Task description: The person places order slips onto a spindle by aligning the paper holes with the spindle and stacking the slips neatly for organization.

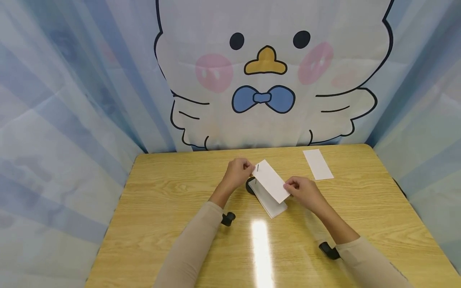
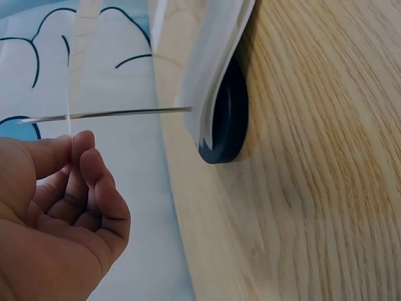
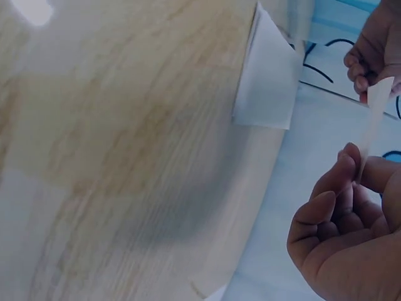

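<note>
A bill spike with a round black base (image 2: pixel 235 119) and a thin metal spike (image 2: pixel 138 111) stands on the table. Several white paper slips (image 1: pixel 268 200) sit low on it, over the base. Higher up, a single white slip (image 1: pixel 271 182) is pierced by the spike, whose tip sticks out above it. My left hand (image 1: pixel 238 172) pinches this slip's left edge between thumb and fingers, close to the spike. On the opposite end, my right hand (image 1: pixel 304 191) pinches the slip near its right corner. A gap separates it from the slips below.
Another white slip (image 1: pixel 318 164) lies flat at the back right of the wooden table (image 1: pixel 173 200). A curtain with a cartoon bird (image 1: pixel 266 120) hangs behind the table's far edge. Black devices (image 1: pixel 228 219) are worn at the wrists.
</note>
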A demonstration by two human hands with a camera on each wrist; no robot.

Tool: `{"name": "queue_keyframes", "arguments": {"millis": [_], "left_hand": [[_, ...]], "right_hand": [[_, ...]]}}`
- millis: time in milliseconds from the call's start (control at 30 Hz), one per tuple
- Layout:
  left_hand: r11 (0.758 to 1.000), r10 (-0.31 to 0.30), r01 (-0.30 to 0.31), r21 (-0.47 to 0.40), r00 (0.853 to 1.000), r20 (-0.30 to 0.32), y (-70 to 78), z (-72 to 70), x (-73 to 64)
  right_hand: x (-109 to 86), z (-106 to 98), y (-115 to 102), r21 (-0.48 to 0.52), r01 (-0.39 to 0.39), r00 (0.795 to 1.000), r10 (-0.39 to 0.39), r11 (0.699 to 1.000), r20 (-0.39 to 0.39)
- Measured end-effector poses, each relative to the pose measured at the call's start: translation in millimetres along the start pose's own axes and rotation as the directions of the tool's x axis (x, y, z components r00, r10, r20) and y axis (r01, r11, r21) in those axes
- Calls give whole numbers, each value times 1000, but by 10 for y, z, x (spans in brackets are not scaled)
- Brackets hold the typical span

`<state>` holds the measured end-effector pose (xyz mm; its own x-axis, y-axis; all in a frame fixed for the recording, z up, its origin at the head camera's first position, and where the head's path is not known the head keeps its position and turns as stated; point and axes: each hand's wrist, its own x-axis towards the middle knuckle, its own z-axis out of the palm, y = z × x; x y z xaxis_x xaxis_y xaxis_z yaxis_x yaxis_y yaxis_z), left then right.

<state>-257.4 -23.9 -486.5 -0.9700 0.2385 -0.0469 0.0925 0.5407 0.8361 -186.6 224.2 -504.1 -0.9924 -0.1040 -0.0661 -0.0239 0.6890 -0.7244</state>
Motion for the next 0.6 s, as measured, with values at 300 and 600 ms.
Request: {"name": "queue_keyframes", "arguments": {"millis": [300,600], "left_hand": [[998,-21,18,54,998,56,-87,40,43],[995,9,-17,95,997,81,-238,117,77]], "right_hand": [[-15,92,25,-52,-34,998,36,998,48],[10,155,75,-105,-18,993,30,994,113]]}}
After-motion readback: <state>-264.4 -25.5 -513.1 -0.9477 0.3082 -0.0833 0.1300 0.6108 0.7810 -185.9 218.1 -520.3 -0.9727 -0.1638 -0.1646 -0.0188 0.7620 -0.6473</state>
